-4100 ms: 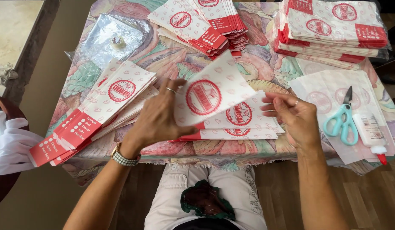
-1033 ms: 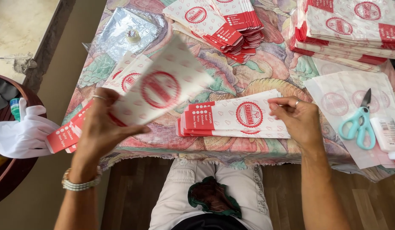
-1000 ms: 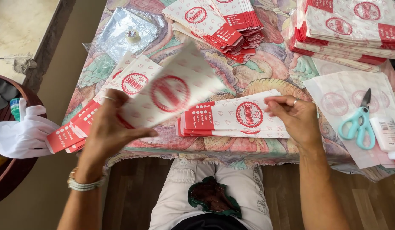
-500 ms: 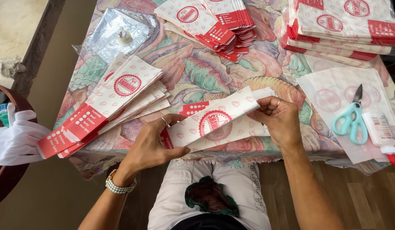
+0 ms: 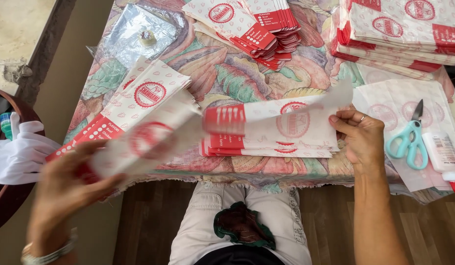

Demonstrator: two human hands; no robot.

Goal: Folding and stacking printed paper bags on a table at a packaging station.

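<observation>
Above the left stack (image 5: 139, 105), left hand (image 5: 70, 189) gripping a blurred paper bag (image 5: 149, 142).

Single head cam, no second view, so no overlap. Looks steeply down from above seated person's lap (image 5: 239, 225), facing forward across desk (image 5: 227, 78). Close range: near desk edge mid-frame, far side cut at top. Floor (image 5: 139, 216) strip at bottom, both forearms entering from bottom edge.

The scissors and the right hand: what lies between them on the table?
In the head view, only a white printed paper sheet lies between the scissors and the right hand.
</observation>
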